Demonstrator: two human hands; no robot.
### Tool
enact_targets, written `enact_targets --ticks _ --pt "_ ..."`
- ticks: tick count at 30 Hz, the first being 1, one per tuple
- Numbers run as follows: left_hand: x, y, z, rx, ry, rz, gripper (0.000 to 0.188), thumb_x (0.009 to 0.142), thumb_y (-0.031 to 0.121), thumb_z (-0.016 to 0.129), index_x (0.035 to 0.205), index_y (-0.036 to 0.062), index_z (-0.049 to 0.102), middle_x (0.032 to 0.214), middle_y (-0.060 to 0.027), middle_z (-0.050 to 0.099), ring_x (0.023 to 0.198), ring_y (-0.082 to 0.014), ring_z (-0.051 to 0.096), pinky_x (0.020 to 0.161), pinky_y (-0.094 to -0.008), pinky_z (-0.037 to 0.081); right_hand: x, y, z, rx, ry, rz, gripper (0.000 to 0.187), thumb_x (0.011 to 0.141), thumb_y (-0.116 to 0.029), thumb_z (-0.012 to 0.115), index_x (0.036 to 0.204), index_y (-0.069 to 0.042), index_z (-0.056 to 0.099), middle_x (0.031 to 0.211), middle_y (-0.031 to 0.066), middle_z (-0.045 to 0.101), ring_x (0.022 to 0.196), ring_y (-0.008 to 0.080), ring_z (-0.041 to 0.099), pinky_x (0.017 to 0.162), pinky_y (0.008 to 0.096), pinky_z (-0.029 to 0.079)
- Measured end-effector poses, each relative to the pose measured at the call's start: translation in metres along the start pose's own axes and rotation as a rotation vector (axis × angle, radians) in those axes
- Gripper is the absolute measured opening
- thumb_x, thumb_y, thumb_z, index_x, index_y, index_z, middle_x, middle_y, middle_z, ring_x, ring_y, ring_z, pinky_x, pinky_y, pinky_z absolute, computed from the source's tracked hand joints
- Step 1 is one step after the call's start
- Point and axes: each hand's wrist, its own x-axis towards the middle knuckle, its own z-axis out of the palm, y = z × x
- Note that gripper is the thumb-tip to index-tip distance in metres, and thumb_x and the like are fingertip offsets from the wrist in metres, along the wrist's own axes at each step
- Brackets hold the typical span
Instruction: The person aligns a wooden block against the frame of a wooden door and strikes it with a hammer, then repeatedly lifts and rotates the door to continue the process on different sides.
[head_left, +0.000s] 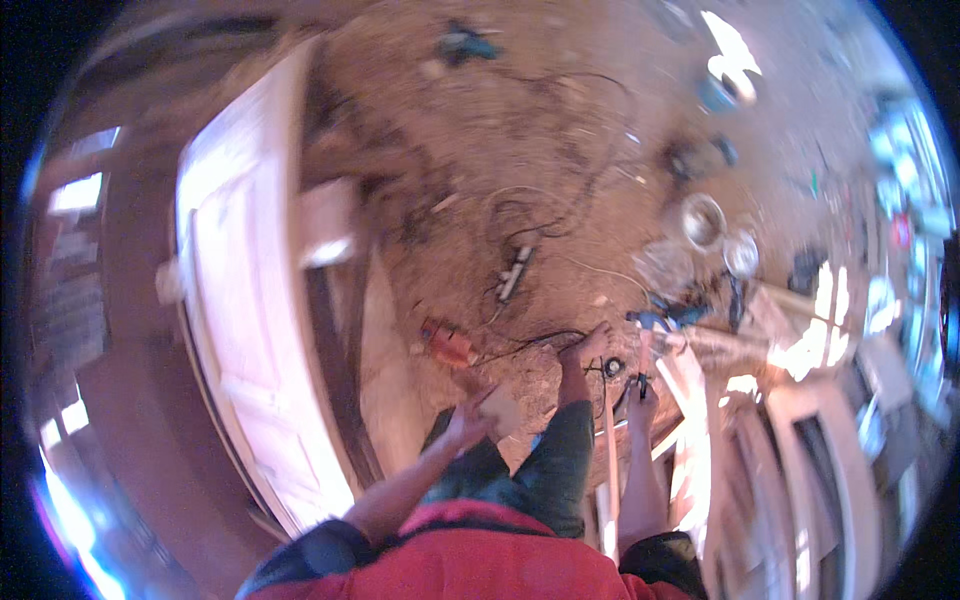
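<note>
The left hand (468, 428) is over the near ground, just beside a pale flat piece (503, 412); blur hides whether its fingers pinch it or only pass over it. The right hand (641, 404) is to the right, at a small dark object (643, 384), and I cannot tell whether the fingers are closed around that. An orange object (452, 346) lies just beyond the left hand, with a white power strip (515, 273) farther off. A panelled wooden door (255, 260) stands at left; at far right is a round bucket (703, 222).
</note>
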Motion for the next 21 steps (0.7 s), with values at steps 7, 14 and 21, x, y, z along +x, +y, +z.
enact_targets --ticks 7,14,21 --pt "-0.119 0.157 -0.085 0.117 0.281 0.828 0.064 0.081 0.0 0.072 0.141 0.0061 0.052 0.113 -0.0119 0.065 0.115 -0.0247 0.06 0.091 -0.0374 0.052 -0.146 -0.047 0.031 -0.141 0.012 -0.023 0.016 0.091 -0.016 0.061 0.082 -0.004 0.065 0.062 -0.0021 0.052 0.051 0.0087 0.047 0.046 0.0288 0.039" --pt "-0.161 0.19 -0.269 0.807 1.087 1.147 0.068 0.076 0.007 0.071 0.141 0.0172 0.055 0.141 -0.0039 0.059 0.129 -0.0294 0.053 0.106 -0.0454 0.038 -0.271 -0.167 0.079 -0.11 -0.077 0.012 0.024 0.095 -0.019 0.061 0.075 -0.007 0.054 0.057 -0.0014 0.048 0.045 0.0085 0.045 0.04 0.0291 0.033" --pt "-0.145 0.128 -0.281 0.87 1.133 0.997 0.07 0.08 0.017 0.07 0.146 0.0231 0.049 0.148 -0.0034 0.051 0.136 -0.0277 0.047 0.108 -0.0456 0.036 -0.314 -0.276 0.137 0.064 -0.349 -0.065 0.007 0.101 -0.014 0.055 0.099 -0.008 0.057 0.063 -0.0043 0.046 0.047 0.0043 0.044 0.038 0.0222 0.035"
